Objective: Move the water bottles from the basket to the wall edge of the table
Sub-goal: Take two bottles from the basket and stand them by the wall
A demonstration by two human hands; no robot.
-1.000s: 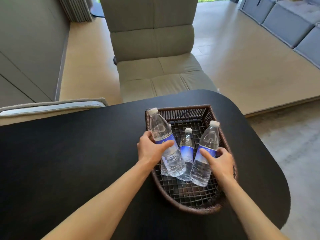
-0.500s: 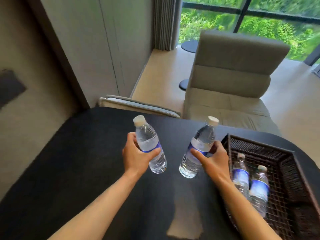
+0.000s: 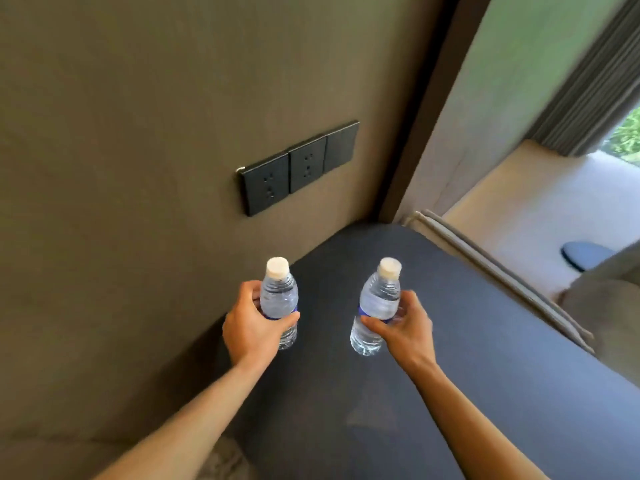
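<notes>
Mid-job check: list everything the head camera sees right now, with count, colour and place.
water bottles: 2, clear with white caps and blue labels, one near the wall, one to its right, both above the table
table: 1, black, against the wall, lower right
wall: 1, grey-brown, left and centre
socket panel: 1 row of three plates, black, on the wall above the table
curtain: 1, grey, upper right
chair: 1, beige, right edge, partly out of view
round dark object: 1, on the floor at right, too blurred to identify
left hand: holds the bottle nearer the wall
right hand: holds the other bottle
</notes>
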